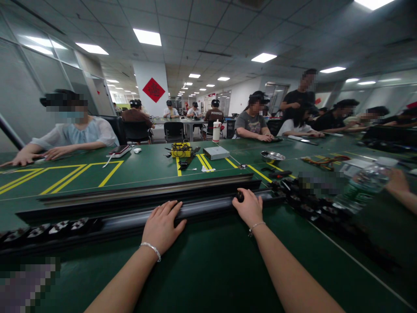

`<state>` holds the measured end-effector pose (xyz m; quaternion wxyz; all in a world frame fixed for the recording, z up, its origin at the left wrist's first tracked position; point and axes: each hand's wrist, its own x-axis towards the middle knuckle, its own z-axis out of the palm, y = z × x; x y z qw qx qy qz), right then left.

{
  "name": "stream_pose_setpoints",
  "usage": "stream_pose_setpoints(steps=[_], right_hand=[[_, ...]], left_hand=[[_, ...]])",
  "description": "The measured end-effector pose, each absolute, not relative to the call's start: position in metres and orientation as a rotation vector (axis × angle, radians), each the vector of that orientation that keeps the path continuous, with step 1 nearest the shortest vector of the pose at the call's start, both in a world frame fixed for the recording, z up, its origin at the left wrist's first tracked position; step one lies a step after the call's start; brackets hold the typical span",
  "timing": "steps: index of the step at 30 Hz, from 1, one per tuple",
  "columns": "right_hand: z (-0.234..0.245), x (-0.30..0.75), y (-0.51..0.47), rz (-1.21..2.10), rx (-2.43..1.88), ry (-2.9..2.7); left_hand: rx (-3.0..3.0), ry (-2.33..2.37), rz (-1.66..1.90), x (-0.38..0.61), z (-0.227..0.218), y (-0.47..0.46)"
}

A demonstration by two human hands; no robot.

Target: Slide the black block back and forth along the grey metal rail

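Observation:
A long black rail (208, 208) with a grey inner surface lies across the green table in front of me. My left hand (163, 224) rests on it with the fingers stretched out and the palm down. Farther right, my right hand (250, 208) is closed around a small dark round piece (240, 196) at the rail; its exact kind is hidden by the fingers. Several black socket-like modules with metal parts (60, 227) sit in the rail's left end. More dark modules (312, 202) lie in a row past its right end.
Behind the rail lie long dark strips (146, 189). Farther back are a yellow box with cables (181, 150), a grey box (216, 152) and a metal bowl (273, 156). At right, another person's hand (399, 187) is by a plastic bottle (365, 184). People sit across the table.

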<state>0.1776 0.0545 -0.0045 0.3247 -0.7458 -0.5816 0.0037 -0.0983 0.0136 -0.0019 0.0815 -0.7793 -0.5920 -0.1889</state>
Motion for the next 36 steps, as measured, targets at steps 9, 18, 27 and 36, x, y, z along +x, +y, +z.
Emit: stream_pose_setpoints(steps=[9, 18, 27, 36], right_hand=[[-0.0035, 0.1772, 0.0541, 0.012, -1.955, -1.520], [-0.0051, 0.1792, 0.0557, 0.027, -1.931, -1.523], [-0.0054, 0.1804, 0.0563, 0.041, -1.942, -1.533], [-0.0060, 0.1832, 0.0566, 0.039, -1.937, -1.539]], left_hand=[[-2.323, -1.749, -0.560, -0.0983, -0.0014, 0.0134], [-2.325, -1.765, -0.553, -0.0987, -0.0016, 0.0140], [-2.321, -1.760, -0.529, -0.0992, -0.0027, 0.0146], [-2.313, -1.748, -0.526, -0.0995, -0.0026, 0.0142]])
